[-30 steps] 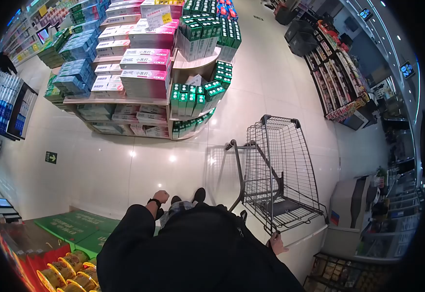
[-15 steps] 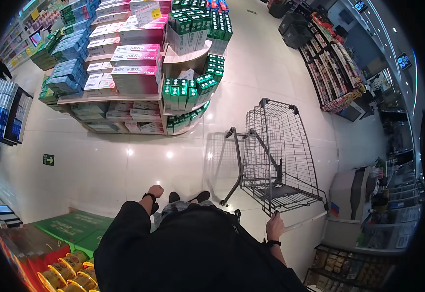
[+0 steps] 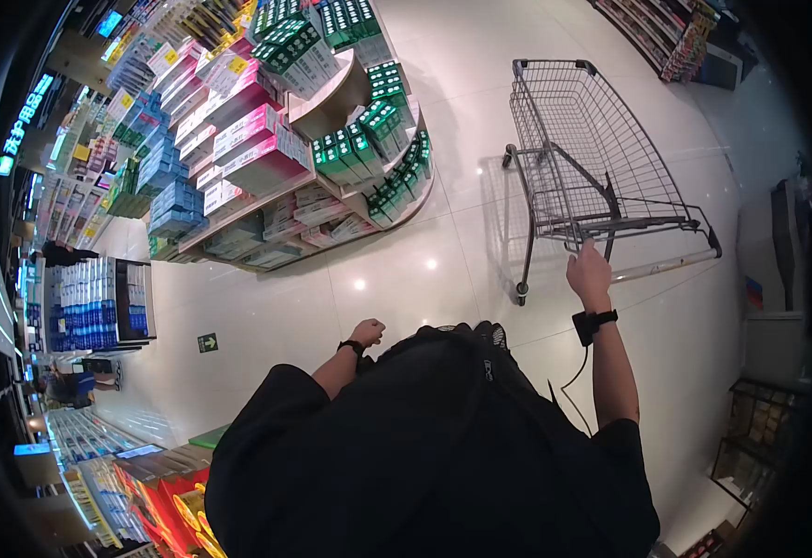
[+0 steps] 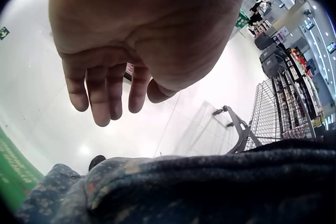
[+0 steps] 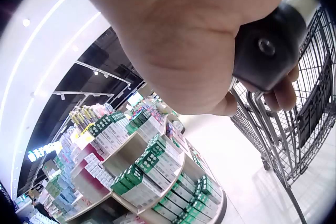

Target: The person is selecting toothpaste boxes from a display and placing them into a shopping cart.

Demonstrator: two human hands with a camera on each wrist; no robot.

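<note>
Supermkt aisle: glossy pale tile floor, round display stand stacked w/ pink and green boxes. Wire shopping cart stands just past the R hand; its basket looks empty. The R hand's fingers curl round the dark end piece of the cart's handle, a closed wrap grip. The pale handle bar runs off to the outer side of those fingers, basket wires just beyond the fingertips. L hand hangs by the hip, well apart from the cart. Its fingers are loosely bent and hold nothing, w/ floor below them. The display stand sits beyond and to the L of both hands.

Judgement: a one-hand hold at the handle's end prob. gives weak steering. Best to keep the wrap firm, wrist straight, and push along the cart's own line so it doesn't swing toward the stand.

Vs 0.5 s ago: R arm now stretched fwd, hand raised rather than low by the hip. Cart is farther ahead. View has swung, stand now upper L. L hand much as before.
</note>
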